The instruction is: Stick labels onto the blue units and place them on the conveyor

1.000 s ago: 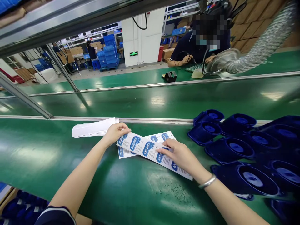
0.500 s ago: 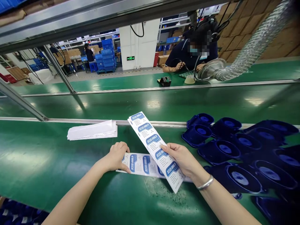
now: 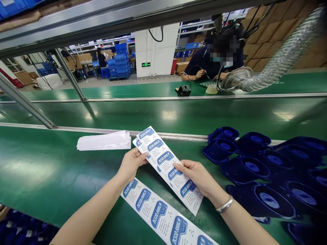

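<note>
My right hand (image 3: pixel 195 175) is closed on a few overlapping white label strips (image 3: pixel 166 160) printed in blue, its thumb on top. They slant from upper left to lower right. My left hand (image 3: pixel 133 163) pinches the left edge of these strips, its thumb on the printed face. Another label strip (image 3: pixel 158 212) runs from below my left hand to the bottom edge. Whether the hidden left fingers also hold that strip, I cannot tell. A pile of blank white paper strips (image 3: pixel 103 141) lies behind my left hand.
Several dark blue plastic housings (image 3: pixel 251 165) crowd the right of the green table (image 3: pixel 63 180). A metal rail (image 3: pixel 189 136) crosses behind my hands. Across the bench sits a co-worker (image 3: pixel 199 63) near a flexible silver duct (image 3: pixel 281 58). More blue parts (image 3: pixel 22 226) show at lower left.
My left hand has risen from the table to the strips in my right hand. The lower label strip has swung from nearly level to a steep slant toward the bottom right.
</note>
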{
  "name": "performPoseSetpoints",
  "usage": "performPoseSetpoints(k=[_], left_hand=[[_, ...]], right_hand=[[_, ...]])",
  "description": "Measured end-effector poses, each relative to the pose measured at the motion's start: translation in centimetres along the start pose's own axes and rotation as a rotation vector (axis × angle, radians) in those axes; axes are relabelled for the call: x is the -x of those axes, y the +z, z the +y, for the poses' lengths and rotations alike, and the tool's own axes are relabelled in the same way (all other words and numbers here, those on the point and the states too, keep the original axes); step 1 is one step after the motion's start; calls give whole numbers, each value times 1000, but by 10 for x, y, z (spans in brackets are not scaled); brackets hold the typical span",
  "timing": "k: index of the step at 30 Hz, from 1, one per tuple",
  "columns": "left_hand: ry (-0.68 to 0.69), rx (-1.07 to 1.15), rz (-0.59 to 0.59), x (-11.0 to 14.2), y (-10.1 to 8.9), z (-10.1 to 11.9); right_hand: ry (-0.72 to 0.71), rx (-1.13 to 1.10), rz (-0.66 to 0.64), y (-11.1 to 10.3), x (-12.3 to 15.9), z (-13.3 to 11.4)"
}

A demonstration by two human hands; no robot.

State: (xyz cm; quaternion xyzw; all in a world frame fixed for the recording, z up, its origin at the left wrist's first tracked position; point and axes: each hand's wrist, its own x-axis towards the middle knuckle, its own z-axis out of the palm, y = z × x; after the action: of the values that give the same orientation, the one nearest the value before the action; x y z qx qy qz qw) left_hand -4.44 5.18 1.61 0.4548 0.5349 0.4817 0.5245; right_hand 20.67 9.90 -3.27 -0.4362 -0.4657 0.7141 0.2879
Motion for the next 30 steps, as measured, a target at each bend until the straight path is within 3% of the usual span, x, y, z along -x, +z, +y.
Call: performPoseSetpoints(k=[4,9,17,26,30], left_hand=[[-5,168,168,-10,9,-7],[22,215,276,-8,10,-13],[88,188,321,-2,10,-15],[172,240,372,1,10,-14],[148,254,329,2,10,-14]], right_hand=[[-80,14,-27,4,-2,5],[-96,3,-47,5,-9,18],[-74,-13,-30,5,-7,18],[-63,-174,-39,5,-5,14],[-58,-172,-61,5,-4,13]])
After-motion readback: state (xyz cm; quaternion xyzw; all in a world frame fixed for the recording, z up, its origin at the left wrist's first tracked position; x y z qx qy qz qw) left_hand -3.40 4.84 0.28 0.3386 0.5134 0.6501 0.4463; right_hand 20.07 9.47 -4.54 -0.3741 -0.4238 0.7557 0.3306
